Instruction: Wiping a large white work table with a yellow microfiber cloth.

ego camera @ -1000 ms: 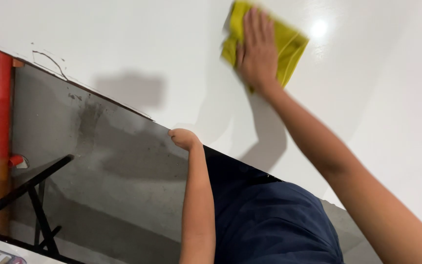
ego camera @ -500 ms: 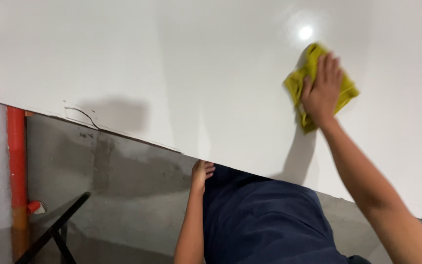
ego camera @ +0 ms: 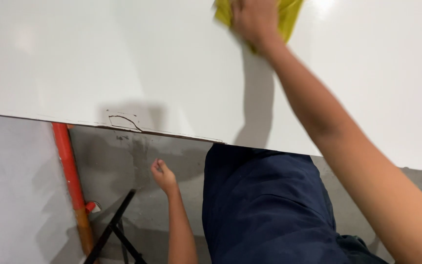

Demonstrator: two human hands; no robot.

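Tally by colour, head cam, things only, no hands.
Yellow: 1, cloth
White: 1, table top
Red-orange: 1, pipe
Black: 1, folding leg frame
Total: 4
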